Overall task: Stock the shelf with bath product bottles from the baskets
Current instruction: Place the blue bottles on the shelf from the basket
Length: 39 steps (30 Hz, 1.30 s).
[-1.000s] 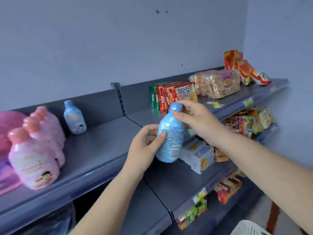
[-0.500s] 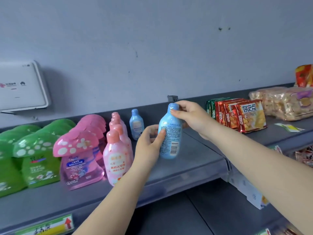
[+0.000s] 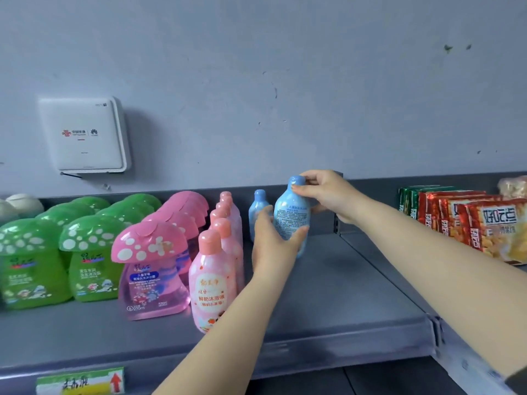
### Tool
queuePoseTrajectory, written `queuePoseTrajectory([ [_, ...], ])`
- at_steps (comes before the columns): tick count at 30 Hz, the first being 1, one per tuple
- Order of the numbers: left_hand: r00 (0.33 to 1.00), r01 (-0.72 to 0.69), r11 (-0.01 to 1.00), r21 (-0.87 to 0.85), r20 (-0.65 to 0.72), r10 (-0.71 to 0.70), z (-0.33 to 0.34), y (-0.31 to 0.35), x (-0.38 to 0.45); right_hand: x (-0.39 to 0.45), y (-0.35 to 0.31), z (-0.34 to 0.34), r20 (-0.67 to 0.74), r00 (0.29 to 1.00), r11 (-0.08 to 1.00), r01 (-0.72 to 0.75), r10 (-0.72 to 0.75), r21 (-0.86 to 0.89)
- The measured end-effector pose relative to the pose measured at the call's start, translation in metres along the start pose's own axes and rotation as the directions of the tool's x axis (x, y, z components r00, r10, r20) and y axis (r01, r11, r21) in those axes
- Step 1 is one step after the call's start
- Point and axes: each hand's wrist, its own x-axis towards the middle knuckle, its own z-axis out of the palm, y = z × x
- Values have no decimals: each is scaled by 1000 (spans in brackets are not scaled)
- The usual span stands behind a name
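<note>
Both hands grasp one blue bottle [image 3: 292,220], carried upright above the grey shelf [image 3: 328,283]. The left hand [image 3: 271,243] wraps the lower body from the near-left side, thumb across the label's right edge, fingers curled behind. The right hand [image 3: 322,192] pinches the cap between thumb and fingers from the right. Neither hand is released.

The bottle's long axis runs near vertical, cap up, with a slight lean; its printed back label faces the camera. Whether its base touches the shelf cannot be told, since the left palm hides the bottom edge.

The relation that governs the coming move: a second blue bottle [image 3: 258,215] stands just beyond the left fingers, at the back of the shelf, and the held bottle sits immediately in front and right of it. Bare shelf lies directly below the fingers. To the left of the left hand a row of pink bottles [image 3: 225,238] stands close, near the wrist.

Judgement: the placing step is under way. The left hand is nearer the landing spot and bears the weight; the right merely steadies the top. A straight descent should suffice. Risk: the left knuckles brushing the rear bottle or the pink row on withdrawal.
</note>
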Motion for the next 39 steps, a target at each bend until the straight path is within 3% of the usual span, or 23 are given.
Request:
queuePoseTrajectory([
  [4, 997, 61, 977, 204, -56, -50, 5, 2, 8, 17, -3, 5, -107, 993, 980, 22, -44, -199],
  [8, 996, 37, 992, 118, -91, -27, 5, -3, 12, 31, -7, 11, -123, 984, 902, 64, -128, -426],
  [10, 995, 6, 1000, -22, -101, -8, 6, -7, 12, 34, -11, 6, -53, 995, 934, 59, -83, -353],
  [12, 994, 1, 977, -212, -104, -24, 5, -7, 12, 36, -15, -4, 109, 994, 979, 50, -29, -199],
  [15, 998, 55, 893, -447, -8, -66, 2, -7, 13, 39, -14, -16, 294, 955, 998, 46, -35, -30],
  [21, 949, 191, 718, -669, 311, 38, -4, -2, 7, 39, -11, -20, 401, 909, 977, 25, -111, 212],
  [23, 930, 230, 670, -706, 362, 62, -4, 1, 4, 37, -14, -22, 408, 905, 971, 28, -125, 235],
  [26, 936, 229, 678, -699, 350, 45, -3, 1, 2, 36, -18, -23, 363, 926, 974, 21, -104, 225],
  [32, 984, 147, 884, -443, 158, -85, -2, 12, 2, 29, -21, -22, 193, 981, 1000, 26, -29, 17],
  [35, 988, 71, 997, -17, 140, -67, -15, 36, 17, 26, -29, -22, 137, 990, 999, 31, -28, -20],
  [37, 976, -51, 952, 303, 215, -16, -30, 56, 33, 26, -37, -22, 103, 994, 999, 37, -35, -19],
  [39, 950, -165, 834, 526, 312, -9, -48, 77, 52, 27, -45, -20, 91, 995, 999, 40, -38, -16],
])
